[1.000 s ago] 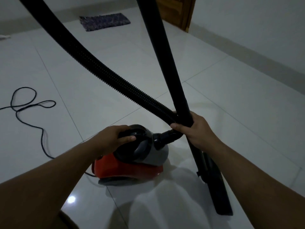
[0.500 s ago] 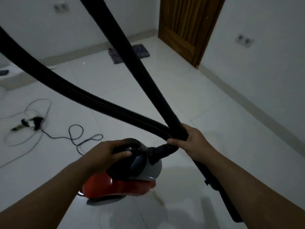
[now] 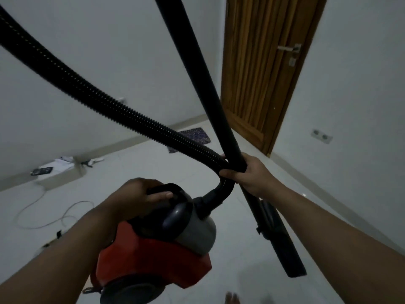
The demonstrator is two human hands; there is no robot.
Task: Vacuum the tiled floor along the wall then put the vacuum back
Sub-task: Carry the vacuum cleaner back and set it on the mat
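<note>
A red and grey canister vacuum (image 3: 157,255) hangs in the air above the white tiled floor (image 3: 241,249), tilted nose up. My left hand (image 3: 140,196) grips its black carry handle (image 3: 168,189). My right hand (image 3: 247,172) is closed around both the ribbed black hose (image 3: 92,91) and the rigid black wand (image 3: 197,69) where they cross. The wand runs down past my right forearm to the flat floor nozzle (image 3: 282,244), which also hangs above the tiles.
A wooden door (image 3: 263,73) with a metal handle stands ahead on the right, next to a white wall with a double socket (image 3: 321,136). A dark mat (image 3: 197,137) lies by the far wall. Cables (image 3: 52,216) and small items lie on the floor at left.
The vacuum has been lifted off the floor and now hangs from my left hand. My view has tilted up, showing more of the door and walls. Both grips are unchanged.
</note>
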